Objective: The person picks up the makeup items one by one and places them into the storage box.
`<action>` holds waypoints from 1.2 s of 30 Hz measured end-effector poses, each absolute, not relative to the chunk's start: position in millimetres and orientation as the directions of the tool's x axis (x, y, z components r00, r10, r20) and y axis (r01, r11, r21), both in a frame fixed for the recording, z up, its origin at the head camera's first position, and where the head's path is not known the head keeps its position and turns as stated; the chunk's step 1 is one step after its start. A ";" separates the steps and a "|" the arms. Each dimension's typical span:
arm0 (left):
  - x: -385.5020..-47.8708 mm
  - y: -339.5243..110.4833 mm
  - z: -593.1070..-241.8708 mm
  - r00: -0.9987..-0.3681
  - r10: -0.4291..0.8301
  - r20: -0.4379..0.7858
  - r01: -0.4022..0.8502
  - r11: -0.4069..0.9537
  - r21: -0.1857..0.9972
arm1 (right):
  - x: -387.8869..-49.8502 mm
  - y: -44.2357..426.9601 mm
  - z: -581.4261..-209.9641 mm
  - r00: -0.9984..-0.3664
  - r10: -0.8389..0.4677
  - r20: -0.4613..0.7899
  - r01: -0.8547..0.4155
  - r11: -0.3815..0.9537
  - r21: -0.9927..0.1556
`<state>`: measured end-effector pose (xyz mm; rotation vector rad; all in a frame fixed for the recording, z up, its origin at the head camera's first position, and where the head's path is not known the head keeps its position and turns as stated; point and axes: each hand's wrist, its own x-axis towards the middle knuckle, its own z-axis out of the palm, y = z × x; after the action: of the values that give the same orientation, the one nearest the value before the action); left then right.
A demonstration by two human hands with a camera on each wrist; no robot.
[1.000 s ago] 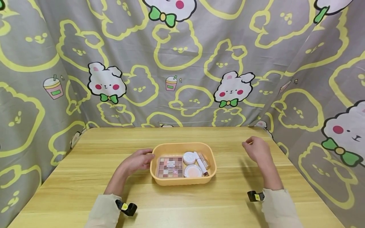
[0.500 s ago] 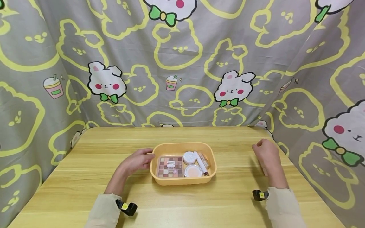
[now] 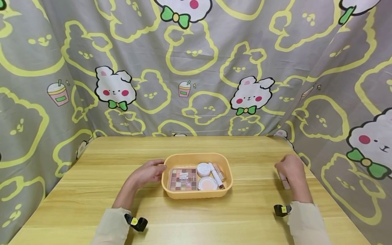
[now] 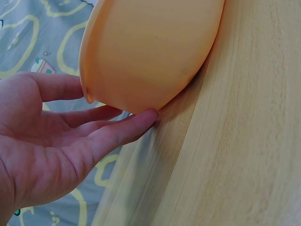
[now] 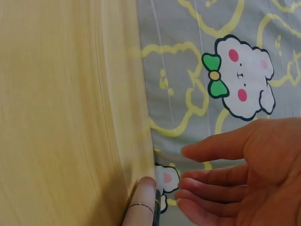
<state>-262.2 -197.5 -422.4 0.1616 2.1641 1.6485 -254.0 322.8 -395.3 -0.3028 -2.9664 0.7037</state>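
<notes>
A yellow-orange plastic basket (image 3: pixel 171 195) stands mid-table. My left hand (image 3: pixel 149 173) grips its left end. In the left wrist view the thumb hooks over the rim and the other fingers lie against the outer wall. The basket holds an eyeshadow palette (image 3: pixel 183 179), a round white compact (image 3: pixel 203 169), a clear-lidded powder compact (image 3: pixel 207 184), a white tube with a brown end (image 3: pixel 216 176) and a clear tube (image 3: pixel 220 172). At the right my right hand (image 3: pixel 292 170) hovers beside a pale pink cosmetic tube (image 5: pixel 142 203); its fingers are apart from the tube and hold nothing.
A dark green edge (image 5: pixel 157 207) shows beside the pink tube; its kind is unclear. The wooden table (image 3: pixel 214 221) ends at a patterned grey curtain (image 3: pixel 202 112) at the back and sides. Small cameras are strapped to both wrists.
My right hand has moved right and a little towards me, and the pale pink tube has come into view beneath it. The left hand and basket have stayed in place.
</notes>
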 end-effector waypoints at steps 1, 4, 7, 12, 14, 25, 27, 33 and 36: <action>-262.3 -197.4 -422.2 -0.907 0.335 -0.255 -0.156 0.294 0.943 | -253.6 323.4 -396.2 -0.978 0.208 0.021 0.176 0.872 -0.457; -262.5 -197.1 -421.9 -0.908 0.332 -0.257 -0.159 0.295 0.942 | -251.1 324.4 -397.5 -0.978 0.210 -0.009 0.189 0.857 -0.479; -262.8 -196.9 -422.4 -0.905 0.340 -0.257 -0.159 0.291 0.943 | -249.2 326.5 -397.5 -0.974 0.222 -0.035 0.211 0.849 -0.485; -263.4 -196.3 -423.6 -0.902 0.346 -0.256 -0.163 0.277 0.947 | -249.5 329.8 -397.2 -0.969 0.238 -0.071 0.243 0.849 -0.469; -263.5 -196.2 -423.9 -0.902 0.348 -0.256 -0.164 0.271 0.948 | -250.1 330.7 -397.8 -0.971 0.229 -0.068 0.235 0.857 -0.458; -264.8 -195.4 -423.1 -0.900 0.354 -0.255 -0.159 0.277 0.948 | -251.5 333.6 -401.2 -0.969 0.226 -0.100 0.247 0.860 -0.446; -264.8 -195.5 -423.1 -0.899 0.355 -0.257 -0.161 0.277 0.947 | -251.4 333.8 -401.2 -0.967 0.230 -0.113 0.256 0.858 -0.446; -264.3 -196.1 -423.7 -0.903 0.347 -0.252 -0.158 0.276 0.948 | -250.5 333.4 -399.9 -0.966 0.228 -0.125 0.260 0.854 -0.450; -263.9 -196.8 -423.3 -0.901 0.353 -0.250 -0.156 0.276 0.949 | -249.3 332.4 -400.1 -0.968 0.218 -0.125 0.251 0.853 -0.458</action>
<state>-263.9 -196.8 -423.3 0.1782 2.1376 1.6614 -249.3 332.4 -400.1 -0.3915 -3.0898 0.7793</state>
